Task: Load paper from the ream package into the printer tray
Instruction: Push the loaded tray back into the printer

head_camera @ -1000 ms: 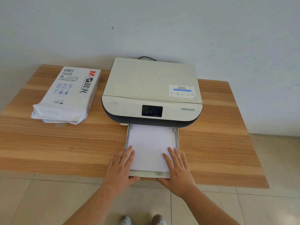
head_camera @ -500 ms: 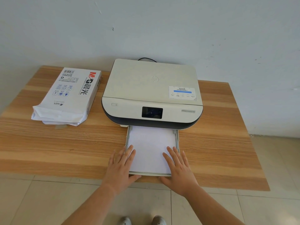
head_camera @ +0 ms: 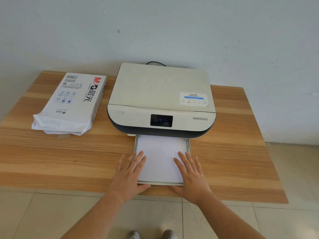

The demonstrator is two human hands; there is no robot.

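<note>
A cream, flat-topped printer sits at the centre of a wooden tabletop. At its 6 o'clock, the grey pull-out tray juts toward the tabletop's near edge, filled with a stack of white paper. The left hand and right hand lie flat on the tray's front corners, fingers spread apart, thumbs against its front lip, seemingly placed to slide it in. The opened white paper ream package rests at the printer's 9 o'clock.

Office-like room: printer on wooden desk, tiled floor.
</note>
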